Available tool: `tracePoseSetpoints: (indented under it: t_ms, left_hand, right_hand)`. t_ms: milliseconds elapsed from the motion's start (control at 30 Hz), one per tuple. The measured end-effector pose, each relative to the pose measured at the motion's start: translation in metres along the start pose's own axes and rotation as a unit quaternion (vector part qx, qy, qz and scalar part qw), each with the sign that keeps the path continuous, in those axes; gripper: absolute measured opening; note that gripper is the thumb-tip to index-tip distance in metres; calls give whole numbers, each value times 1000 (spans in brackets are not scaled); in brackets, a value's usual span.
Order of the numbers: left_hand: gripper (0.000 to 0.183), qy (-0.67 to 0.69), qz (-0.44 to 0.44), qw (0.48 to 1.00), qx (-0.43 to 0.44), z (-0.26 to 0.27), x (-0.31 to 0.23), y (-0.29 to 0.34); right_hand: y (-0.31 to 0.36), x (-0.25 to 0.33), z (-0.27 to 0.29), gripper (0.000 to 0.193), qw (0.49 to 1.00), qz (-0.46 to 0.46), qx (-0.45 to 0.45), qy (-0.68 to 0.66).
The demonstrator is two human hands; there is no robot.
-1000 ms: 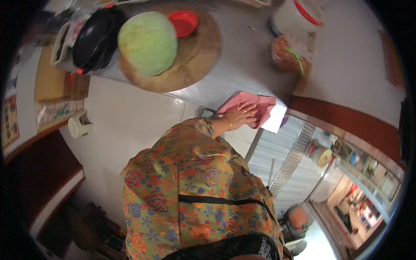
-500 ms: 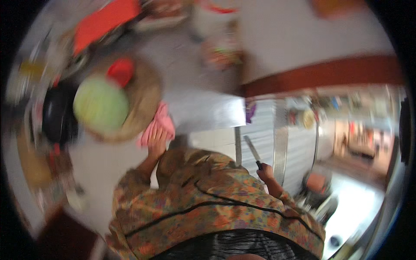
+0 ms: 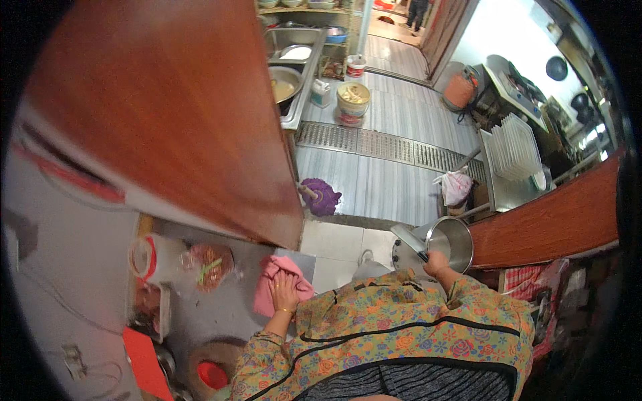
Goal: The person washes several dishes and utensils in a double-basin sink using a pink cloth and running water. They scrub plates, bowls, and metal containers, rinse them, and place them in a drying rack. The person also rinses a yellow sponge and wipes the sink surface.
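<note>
The dark handle of a kitchen cleaver [image 3: 406, 240] is in my right hand [image 3: 438, 262], fingers wrapped round it. Its broad steel blade points up and left, in front of a large, shiny steel pot [image 3: 461, 242]. My left hand [image 3: 285, 293] presses down on a bunched pink cloth [image 3: 267, 294], its fingers partly sunk in the folds. This cloth lies at the corner of the grey metal counter [image 3: 249, 264]. At lower left, a round wooden chopping board [image 3: 199, 351] carries a red object [image 3: 212, 375]; my sleeve covers part of the board.
A tall reddish-brown panel [image 3: 200, 120] rises beyond the counter. Past it lie a purple mop head [image 3: 322, 196], a floor drain grate [image 3: 384, 146], a bucket [image 3: 353, 100] and a sink [image 3: 294, 73]. White trays [image 3: 515, 148] stand at right, near an orange gas cylinder [image 3: 460, 90].
My view has turned to the right. The left hand and pink cloth have moved from beside the chopping board to the counter's corner. The cleaver stays in my right hand, now before the pot.
</note>
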State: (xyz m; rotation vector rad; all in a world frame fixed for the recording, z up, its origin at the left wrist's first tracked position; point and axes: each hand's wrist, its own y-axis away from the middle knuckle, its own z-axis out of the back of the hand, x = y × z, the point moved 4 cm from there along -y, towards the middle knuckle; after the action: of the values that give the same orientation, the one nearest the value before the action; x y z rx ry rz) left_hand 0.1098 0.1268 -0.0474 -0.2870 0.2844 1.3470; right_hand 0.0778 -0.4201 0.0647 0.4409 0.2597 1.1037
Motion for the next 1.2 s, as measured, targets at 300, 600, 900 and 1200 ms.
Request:
tracePoseSetpoints:
  t_ms: [300, 600, 900, 1200]
  left_hand:
    - [39, -101, 78, 991, 49, 13, -45, -40]
    - [36, -113, 208, 968, 82, 16, -73, -118]
    - [35, -57, 357, 920, 153, -3, -105, -177]
    - [36, 134, 486, 854, 127, -111, -114, -368]
  right_hand:
    - [-104, -88, 24, 21, 983, -85, -76, -143]
    - [-293, -25, 248, 16, 918, 193, -324, -121]
    - [-408, 56, 371, 9, 877, 293, -369, -92]
    - [-606, 38, 367, 27, 957, 207, -196, -51]
